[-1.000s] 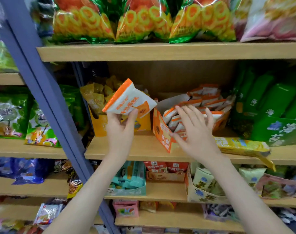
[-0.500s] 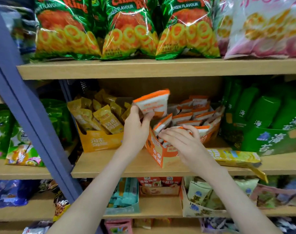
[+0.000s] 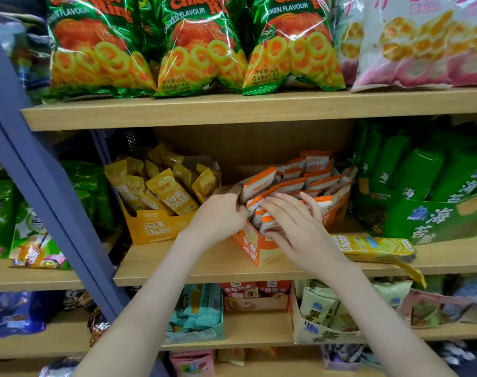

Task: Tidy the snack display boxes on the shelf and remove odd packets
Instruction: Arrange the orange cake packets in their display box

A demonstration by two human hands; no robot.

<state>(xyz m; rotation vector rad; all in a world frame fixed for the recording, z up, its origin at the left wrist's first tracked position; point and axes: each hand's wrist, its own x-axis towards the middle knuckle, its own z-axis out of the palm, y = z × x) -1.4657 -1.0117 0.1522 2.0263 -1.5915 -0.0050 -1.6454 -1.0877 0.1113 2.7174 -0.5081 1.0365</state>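
- orange-white packet [image 3: 259, 183]: pinched at its lower left edge by the left hand [image 3: 218, 213], fingers curled round the film. it is held tilted at the left end of the row in the orange display box [image 3: 255, 248], only partly in, w/ its orange top seam up and right of the grip.
- right hand [image 3: 294, 227]: laid over the packet tops just right of that pinch, fingers spread and nearly straight. nothing is gripped; the row is only pressed on. the thumb can't be made out.
- handling, as judged: the packet is prob. light, soft, slick film w/ crushable contents. it is best taken by a flat sealed seam or corner, as it is now, not squeezed at the puffed middle.
- the row under the right palm looks loose and uneven, so neighbours could be dragged along when the packet is pushed down.
- the box is thin card, prob. light and easily skewed. it sits at an angle on the shelf board [image 3: 204, 270], below both hands, and its front wall could be steadied.
- yellow packet [image 3: 373, 247]: seen lying flat on the board just right of the right wrist, outside any box. prob. an odd one, flat and easily pinched at an end.
- yellow display box [image 3: 155, 227]: stands just left of the left-hand grip.
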